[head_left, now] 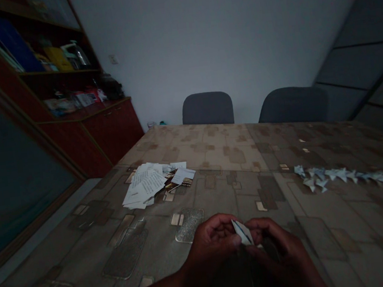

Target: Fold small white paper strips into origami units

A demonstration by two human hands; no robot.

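Observation:
My left hand [212, 251] and my right hand [272, 249] are close together above the near edge of the patterned table, with their fingertips pinching a small folded piece of white paper [242, 232] between them. The paper has a dark blue line along one fold. Off to the right, a long row of small folded paper pieces [347, 174] lies on the table [220, 149], well away from both hands. A loose pile of printed paper sheets [146, 185] sits to the left, with some brown-and-white cards [178, 182] partly under it.
Two dark grey chairs [207, 108] stand behind the far table edge against a pale wall. A red-brown wooden cabinet [114, 134] with cluttered shelves stands at the back left. A dark glass panel [12, 177] fills the left side.

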